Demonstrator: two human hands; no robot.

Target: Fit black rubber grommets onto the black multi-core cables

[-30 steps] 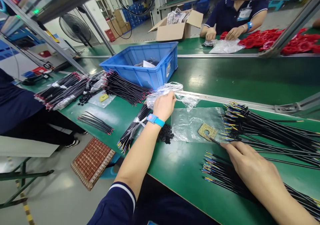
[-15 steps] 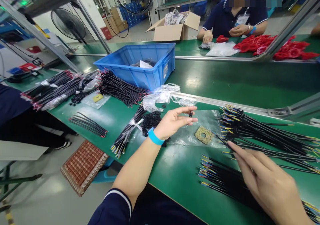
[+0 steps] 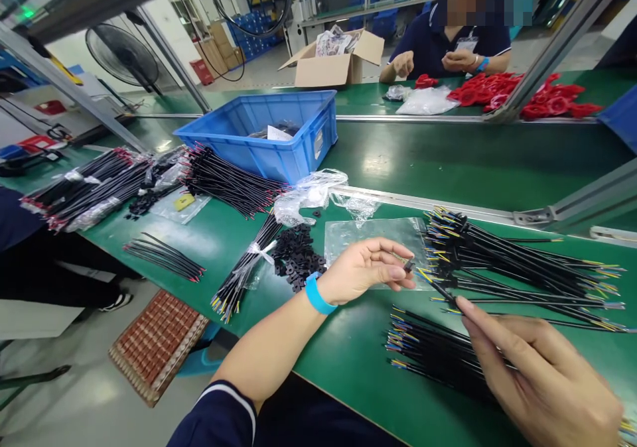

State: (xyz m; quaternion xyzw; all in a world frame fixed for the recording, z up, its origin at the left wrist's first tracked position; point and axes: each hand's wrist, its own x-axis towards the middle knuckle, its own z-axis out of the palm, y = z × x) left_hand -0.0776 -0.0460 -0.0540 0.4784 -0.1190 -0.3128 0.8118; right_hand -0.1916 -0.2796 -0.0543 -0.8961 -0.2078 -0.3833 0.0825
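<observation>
My left hand [image 3: 365,271], with a blue wristband, pinches a small black plastic piece [image 3: 409,265] between thumb and fingers. My right hand [image 3: 542,361] grips a black cable [image 3: 442,292] near its end, where coloured wire tips point at the black piece; whether they touch I cannot tell. Under the left hand lies a clear plastic bag [image 3: 348,231]. A heap of similar black pieces [image 3: 298,255] is left of my wrist. Black cables with coloured ends [image 3: 522,261] lie beyond my right hand, and another bundle [image 3: 432,354] lies nearer, partly hidden by that hand.
A blue bin [image 3: 298,158] stands at the back beside crumpled plastic [image 3: 311,198]. A tied cable bundle [image 3: 243,268] and red-tipped cables [image 3: 233,178] lie to the left. A metal rail [image 3: 428,203] crosses the bench. Opposite, a person sits behind red parts [image 3: 492,92].
My left hand has moved right and down with the black piece, up to the cable end. The yellow square block on the bag is now hidden behind it. The view has shifted slightly.
</observation>
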